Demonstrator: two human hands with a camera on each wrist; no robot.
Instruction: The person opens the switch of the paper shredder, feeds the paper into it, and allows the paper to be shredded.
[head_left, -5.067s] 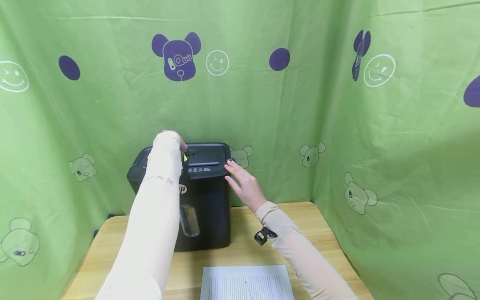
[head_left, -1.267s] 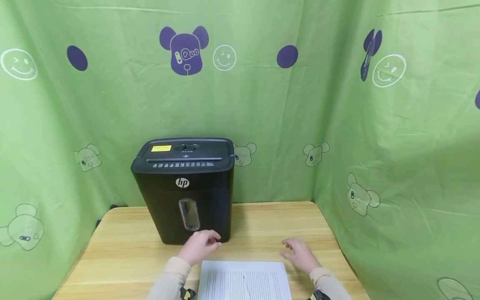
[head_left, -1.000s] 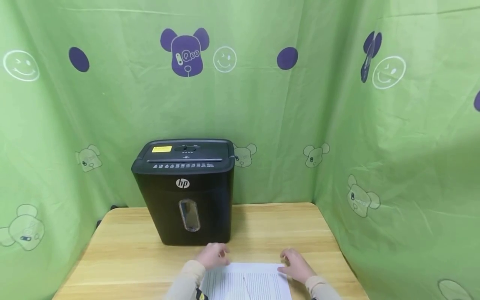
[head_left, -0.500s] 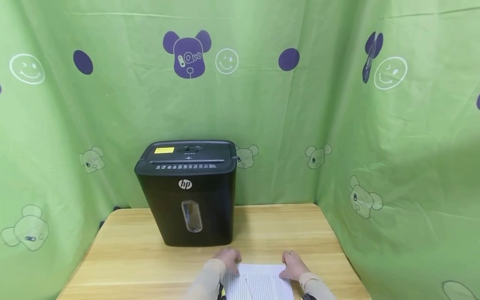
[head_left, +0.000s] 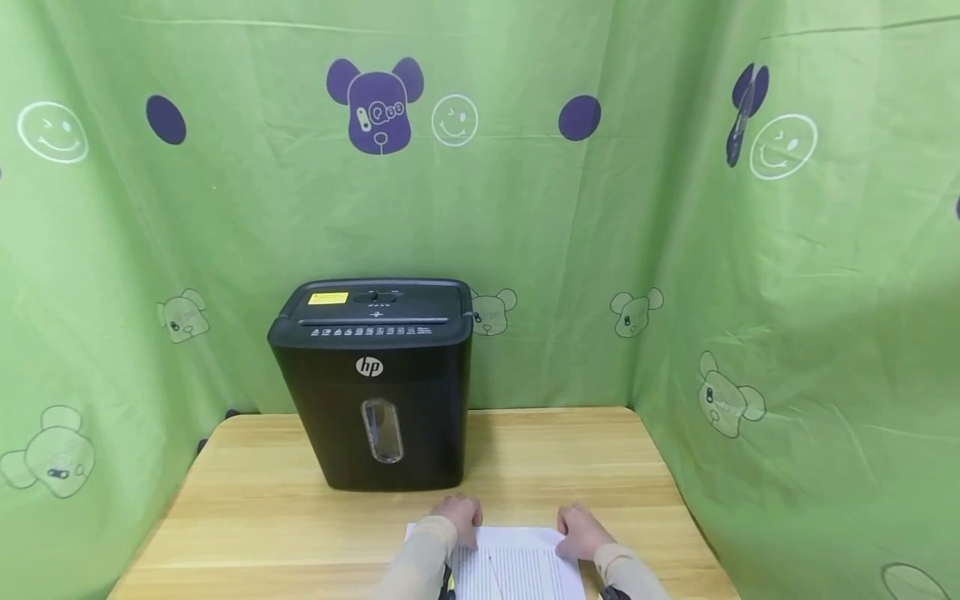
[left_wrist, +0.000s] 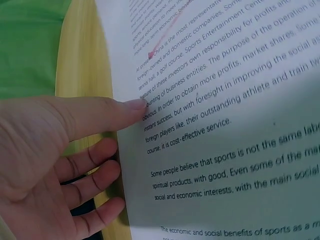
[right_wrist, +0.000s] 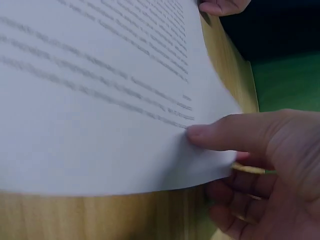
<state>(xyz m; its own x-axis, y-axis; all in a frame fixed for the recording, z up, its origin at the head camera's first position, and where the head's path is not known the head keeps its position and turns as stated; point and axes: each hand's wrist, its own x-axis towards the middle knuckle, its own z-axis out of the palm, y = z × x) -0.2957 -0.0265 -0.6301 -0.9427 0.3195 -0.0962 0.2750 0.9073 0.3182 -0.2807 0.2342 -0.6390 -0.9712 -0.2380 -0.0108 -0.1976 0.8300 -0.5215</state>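
A white printed sheet [head_left: 517, 571] lies at the table's front edge in the head view. My left hand [head_left: 459, 515] is at its far edge, left of the middle; in the left wrist view the thumb of the left hand [left_wrist: 60, 155] lies on the print and the other fingers curl at the edge. My right hand [head_left: 583, 533] pinches the far right corner; in the right wrist view the right hand [right_wrist: 270, 165] has its thumb on top and fingers beneath, and the paper [right_wrist: 100, 145] bends there. Whether several sheets are stacked cannot be seen.
A black HP shredder [head_left: 405, 417] with a yellow label stands on the wooden table [head_left: 247, 500], left of the middle and beyond the left hand. Green patterned curtains [head_left: 510, 208] hang behind the table and along both sides.
Both hands were at the shredder at first, then came down to the paper. Over the last second the left hand moved right along the far edge, and both hands took hold of the sheet.
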